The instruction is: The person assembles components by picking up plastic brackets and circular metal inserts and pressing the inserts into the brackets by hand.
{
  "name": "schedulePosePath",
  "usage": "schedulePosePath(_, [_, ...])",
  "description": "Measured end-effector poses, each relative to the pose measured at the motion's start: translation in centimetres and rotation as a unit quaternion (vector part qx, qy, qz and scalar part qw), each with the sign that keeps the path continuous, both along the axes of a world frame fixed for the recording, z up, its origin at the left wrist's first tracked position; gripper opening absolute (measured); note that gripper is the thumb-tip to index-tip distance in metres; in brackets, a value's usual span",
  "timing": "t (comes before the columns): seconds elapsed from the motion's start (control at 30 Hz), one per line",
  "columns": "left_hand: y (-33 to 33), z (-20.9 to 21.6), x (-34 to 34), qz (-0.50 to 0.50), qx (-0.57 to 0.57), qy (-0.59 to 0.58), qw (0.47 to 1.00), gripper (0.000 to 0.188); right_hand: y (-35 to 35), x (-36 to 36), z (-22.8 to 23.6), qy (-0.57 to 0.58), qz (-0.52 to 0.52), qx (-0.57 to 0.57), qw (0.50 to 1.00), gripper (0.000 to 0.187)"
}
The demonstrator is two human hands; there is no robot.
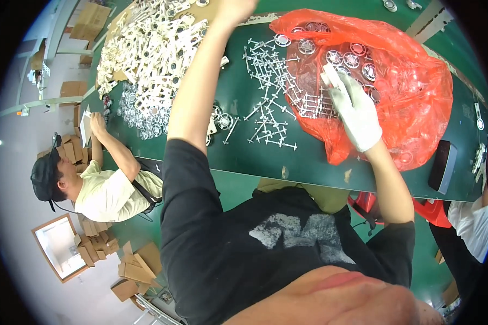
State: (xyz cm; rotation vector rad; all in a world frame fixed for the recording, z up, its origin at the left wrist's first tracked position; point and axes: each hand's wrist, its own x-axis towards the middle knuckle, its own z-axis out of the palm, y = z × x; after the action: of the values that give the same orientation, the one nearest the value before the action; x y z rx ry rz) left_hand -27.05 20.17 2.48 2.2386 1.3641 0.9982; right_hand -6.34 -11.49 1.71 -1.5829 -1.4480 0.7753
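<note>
My left hand [237, 7], bare, reaches to the far side of the table past a heap of cream plastic parts [165, 59]; its fingers are cut off by the upper edge. A white glove covers my right hand [359, 116], closed on a cream plastic part [331, 75]. It is above a red plastic bag [417, 103] spread on the table. Round silver wheel-like pieces [334, 57] lie on the bag, beyond and beside this hand. To its left is a loose pile of thin grey axle-like rods [268, 81], some overlapping the bag's edge.
More round clear pieces [146, 119] sit at the heap's near edge on the green table [244, 157]. A dark box-shaped object [443, 167] stands at the right. On the left a co-worker [108, 189] handles something; another person's white sleeve [472, 227] shows at right.
</note>
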Motion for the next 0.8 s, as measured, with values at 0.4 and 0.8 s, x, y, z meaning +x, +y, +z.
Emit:
schedulePosePath(0.4, [3.4,1.0,7.7,0.038,-0.128,0.190,0.973,0.059,-0.6,0.9,-0.2,-0.005,0.014,-0.130,0.991,0.044])
schedulePosePath(0.8, [-12.4,1.6,3.1,-0.008,-0.005,0.288,0.957,0.031,-0.1,-0.3,0.3,-0.085,0.007,0.018,0.996,0.043])
